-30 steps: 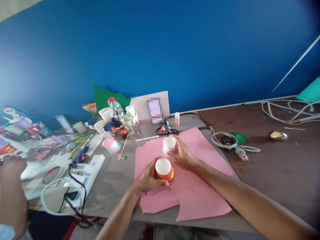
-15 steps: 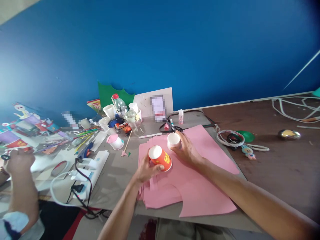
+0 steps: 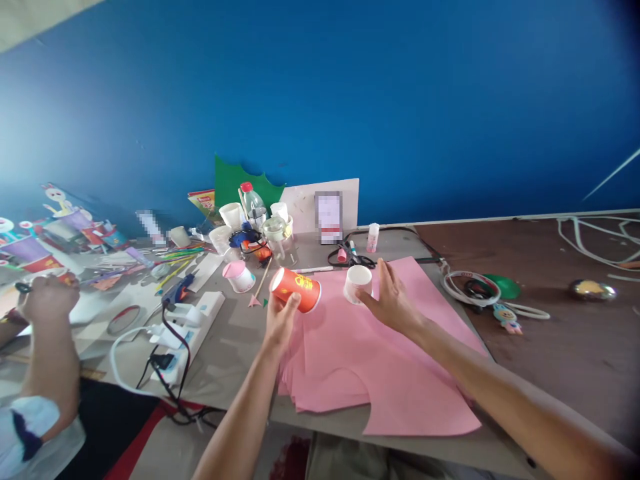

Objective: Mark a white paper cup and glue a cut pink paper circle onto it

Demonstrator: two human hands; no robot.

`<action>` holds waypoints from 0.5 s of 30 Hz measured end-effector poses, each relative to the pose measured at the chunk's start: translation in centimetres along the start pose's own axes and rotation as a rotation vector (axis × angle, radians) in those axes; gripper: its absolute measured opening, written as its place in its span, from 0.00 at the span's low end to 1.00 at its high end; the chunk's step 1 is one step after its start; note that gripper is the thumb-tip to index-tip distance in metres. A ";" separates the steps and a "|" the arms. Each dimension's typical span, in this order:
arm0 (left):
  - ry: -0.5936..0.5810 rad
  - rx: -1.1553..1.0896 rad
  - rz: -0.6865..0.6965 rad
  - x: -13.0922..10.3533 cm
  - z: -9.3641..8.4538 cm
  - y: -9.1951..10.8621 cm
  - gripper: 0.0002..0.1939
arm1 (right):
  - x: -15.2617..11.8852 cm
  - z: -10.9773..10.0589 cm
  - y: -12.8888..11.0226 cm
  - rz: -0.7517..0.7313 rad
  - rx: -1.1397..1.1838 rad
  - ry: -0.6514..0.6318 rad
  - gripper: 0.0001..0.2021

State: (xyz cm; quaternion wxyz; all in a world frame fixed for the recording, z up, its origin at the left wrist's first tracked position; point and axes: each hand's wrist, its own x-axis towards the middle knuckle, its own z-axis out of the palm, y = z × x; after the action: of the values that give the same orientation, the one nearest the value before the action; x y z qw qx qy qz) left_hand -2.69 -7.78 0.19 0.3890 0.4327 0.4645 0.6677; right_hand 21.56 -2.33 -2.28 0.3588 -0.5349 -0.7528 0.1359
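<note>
A red paper cup [image 3: 303, 291] with yellow markings is gripped in my left hand [image 3: 281, 321], tilted so that its mouth points up and left. Just right of it, a white paper cup [image 3: 356, 288] stands upright on pink paper sheets [image 3: 345, 350]. My right hand [image 3: 393, 299] is beside the white cup with fingers spread, the thumb close to its side; whether it touches the cup I cannot tell. Scissors [image 3: 349, 257] with dark handles lie behind the white cup, near a small pink-and-white bottle [image 3: 373, 238].
A power strip [image 3: 193, 340] with cables lies left, near a blue glue gun [image 3: 179, 291]. Cups, a glass jar [image 3: 280, 240] and a red-capped bottle [image 3: 253, 203] crowd the back. Another person's hand [image 3: 50, 300] holds a pen at far left. A cable loop [image 3: 470, 287] lies right.
My left hand has moved the red cup left and tipped it further onto its side. My right hand has spread its fingers and come away from the white cup, which now stands upright.
</note>
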 end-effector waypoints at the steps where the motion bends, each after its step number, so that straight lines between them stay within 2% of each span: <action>1: 0.052 -0.006 0.014 0.3 -0.2 -0.1 0.22 | -0.2 -0.7 0.0 -0.026 -0.029 -0.022 0.42; 4: 0.175 0.030 0.038 0.8 -0.5 -0.2 0.23 | -2.0 -2.7 0.6 -0.178 -0.181 -0.151 0.38; 7: 0.240 0.076 0.022 0.8 -0.3 -0.4 0.24 | -4.7 -3.5 1.5 -0.177 -0.287 -0.201 0.37; 11: 0.208 0.099 -0.040 0.2 0.5 -0.7 0.25 | -7.2 -2.2 1.7 -0.098 -0.332 -0.300 0.36; 15: 0.158 0.086 -0.037 -0.3 0.7 -0.8 0.24 | -7.3 -0.4 -0.1 -0.113 -0.288 -0.343 0.35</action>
State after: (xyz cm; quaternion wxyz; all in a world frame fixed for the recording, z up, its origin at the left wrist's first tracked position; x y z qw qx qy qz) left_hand -1.84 -7.64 -0.49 0.3446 0.3861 0.5299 0.6718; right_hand 23.05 -9.02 -4.80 0.1525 -0.5065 -0.8432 0.0957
